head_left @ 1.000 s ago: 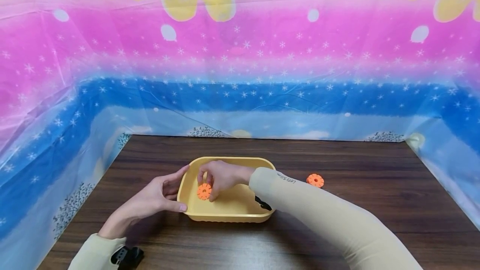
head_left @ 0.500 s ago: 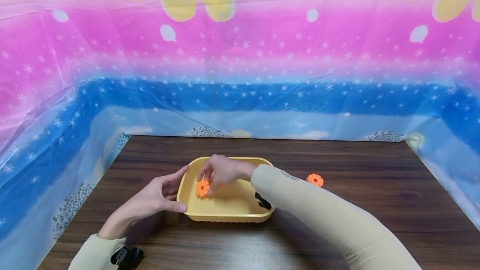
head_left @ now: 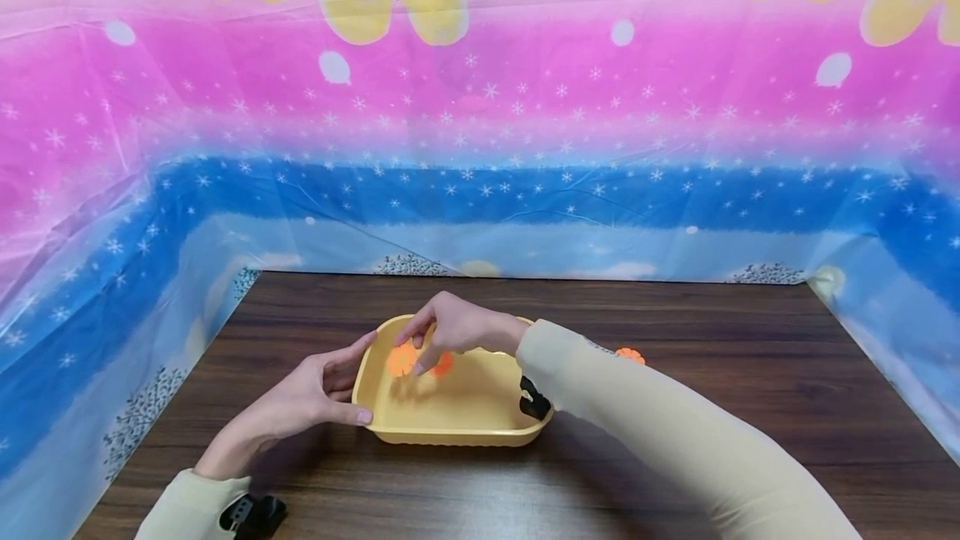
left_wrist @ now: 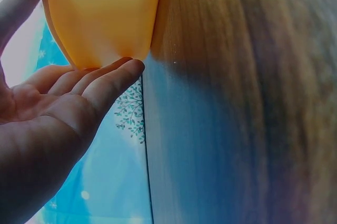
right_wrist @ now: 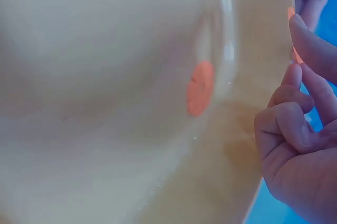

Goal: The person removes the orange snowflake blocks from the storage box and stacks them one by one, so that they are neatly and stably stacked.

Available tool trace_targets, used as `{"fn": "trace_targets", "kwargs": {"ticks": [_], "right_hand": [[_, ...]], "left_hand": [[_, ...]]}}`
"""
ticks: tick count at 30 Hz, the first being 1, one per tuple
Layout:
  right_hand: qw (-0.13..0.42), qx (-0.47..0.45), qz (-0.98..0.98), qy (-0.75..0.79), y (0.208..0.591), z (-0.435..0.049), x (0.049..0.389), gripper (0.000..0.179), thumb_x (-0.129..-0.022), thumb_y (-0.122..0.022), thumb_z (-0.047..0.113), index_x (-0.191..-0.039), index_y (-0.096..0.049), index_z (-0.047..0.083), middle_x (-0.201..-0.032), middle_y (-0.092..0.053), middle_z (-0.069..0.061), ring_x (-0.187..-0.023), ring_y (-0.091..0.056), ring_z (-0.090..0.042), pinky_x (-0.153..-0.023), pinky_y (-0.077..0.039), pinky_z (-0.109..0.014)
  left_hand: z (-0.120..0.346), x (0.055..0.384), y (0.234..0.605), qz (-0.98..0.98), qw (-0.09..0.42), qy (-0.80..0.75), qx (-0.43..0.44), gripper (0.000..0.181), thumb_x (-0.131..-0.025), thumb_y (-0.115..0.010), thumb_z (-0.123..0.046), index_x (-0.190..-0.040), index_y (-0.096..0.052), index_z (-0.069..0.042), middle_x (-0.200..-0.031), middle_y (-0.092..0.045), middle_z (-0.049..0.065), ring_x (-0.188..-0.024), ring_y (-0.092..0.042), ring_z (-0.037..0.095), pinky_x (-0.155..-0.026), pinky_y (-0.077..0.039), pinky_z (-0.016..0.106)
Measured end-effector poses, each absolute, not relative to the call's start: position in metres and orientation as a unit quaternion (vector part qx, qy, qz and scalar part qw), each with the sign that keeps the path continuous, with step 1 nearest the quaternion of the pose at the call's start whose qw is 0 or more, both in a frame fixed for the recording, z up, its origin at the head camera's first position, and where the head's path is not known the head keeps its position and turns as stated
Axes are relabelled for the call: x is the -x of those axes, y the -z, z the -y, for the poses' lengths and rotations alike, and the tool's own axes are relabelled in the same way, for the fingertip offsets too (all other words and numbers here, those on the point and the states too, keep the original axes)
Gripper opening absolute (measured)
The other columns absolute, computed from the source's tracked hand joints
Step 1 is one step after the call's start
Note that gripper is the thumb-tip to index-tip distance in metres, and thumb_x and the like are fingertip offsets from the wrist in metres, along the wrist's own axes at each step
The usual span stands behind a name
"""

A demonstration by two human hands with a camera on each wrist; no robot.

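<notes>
My left hand [head_left: 307,394] rests against the left end of a yellow plastic basin [head_left: 465,438]. Its thumb lies at the near rim and its outstretched fingers touch the far corner and outer wall [left_wrist: 102,8]. Above the basin's left part, my right hand [head_left: 461,325] pinches an orange notched interlocking disc [head_left: 401,360] between thumb and fingertips. The right wrist view shows that held disc [right_wrist: 296,56] edge-on. A second orange disc [head_left: 442,364] is inside the basin, behind the right thumb; it shows whole in the right wrist view [right_wrist: 200,88].
On the dark wood table [head_left: 675,315], right of the basin, lies another orange disc [head_left: 631,354], partly covered by the right sleeve [head_left: 637,407]. A printed cloth [head_left: 480,190] hangs along the back and both sides. Each wrist wears a black strap piece [head_left: 253,517].
My right hand has risen with the pinched disc, which has moved up and slightly left. The disc inside the basin has come into view. My left hand has stayed in place.
</notes>
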State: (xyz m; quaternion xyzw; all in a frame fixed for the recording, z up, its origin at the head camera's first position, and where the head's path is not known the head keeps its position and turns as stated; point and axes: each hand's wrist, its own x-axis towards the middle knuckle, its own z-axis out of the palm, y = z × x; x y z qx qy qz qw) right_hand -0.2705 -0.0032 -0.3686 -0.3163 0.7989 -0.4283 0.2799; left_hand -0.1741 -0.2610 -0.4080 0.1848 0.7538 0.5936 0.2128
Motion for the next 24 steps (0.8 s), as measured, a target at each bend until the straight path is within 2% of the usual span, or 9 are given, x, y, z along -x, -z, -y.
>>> {"fn": "trace_targets", "kwargs": {"ticks": [3, 6, 12, 18, 24], "right_hand": [[0.284, 0.306, -0.795, 0.440, 0.363, 0.000, 0.270, 0.038, -0.075, -0.091, -0.002, -0.108, -0.083, 0.015, -0.082, -0.059, -0.004, -0.055, -0.031, -0.012, -0.050, -0.024, -0.025], [0.283, 0.305, -0.793, 0.445, 0.357, -0.006, 0.268, 0.039, -0.075, -0.091, -0.001, -0.109, -0.083, 0.015, -0.079, -0.055, -0.003, -0.053, -0.026, -0.013, -0.049, -0.022, -0.025], [0.268, 0.312, -0.796, 0.444, 0.346, -0.022, 0.266, 0.043, -0.076, -0.092, 0.003, -0.116, -0.082, 0.015, -0.074, -0.047, -0.002, -0.057, -0.029, -0.014, -0.050, -0.024, -0.025], [0.252, 0.292, -0.806, 0.450, 0.341, -0.044, 0.262, 0.044, -0.078, -0.091, 0.003, -0.118, -0.081, 0.015, -0.067, -0.034, 0.002, -0.061, -0.030, -0.014, -0.058, -0.029, -0.026], [0.227, 0.283, -0.819, 0.445, 0.337, -0.074, 0.263, 0.044, -0.078, -0.090, 0.003, -0.119, -0.081, 0.016, -0.065, -0.037, 0.000, -0.064, -0.035, -0.015, -0.063, -0.034, -0.027]], "left_hand": [[0.261, 0.174, 0.408, -0.751, 0.216, -0.597, -0.182, 0.108, -0.089, -0.082, -0.003, -0.167, -0.008, -0.005, -0.166, -0.023, 0.030, -0.145, -0.040, 0.046, -0.106, -0.051, 0.035], [0.260, 0.173, 0.407, -0.747, 0.219, -0.601, -0.182, 0.107, -0.089, -0.081, -0.003, -0.167, -0.008, -0.004, -0.167, -0.021, 0.030, -0.145, -0.038, 0.046, -0.105, -0.052, 0.034], [0.259, 0.174, 0.407, -0.747, 0.216, -0.601, -0.184, 0.106, -0.089, -0.081, -0.003, -0.167, -0.008, -0.003, -0.167, -0.019, 0.030, -0.146, -0.037, 0.047, -0.105, -0.052, 0.033], [0.259, 0.174, 0.407, -0.749, 0.210, -0.600, -0.185, 0.107, -0.088, -0.082, -0.002, -0.167, -0.009, -0.003, -0.168, -0.019, 0.029, -0.144, -0.038, 0.048, -0.104, -0.052, 0.033], [0.260, 0.173, 0.407, -0.757, 0.201, -0.594, -0.185, 0.107, -0.087, -0.083, -0.003, -0.167, -0.011, -0.003, -0.167, -0.021, 0.029, -0.144, -0.039, 0.048, -0.103, -0.052, 0.031]]}}
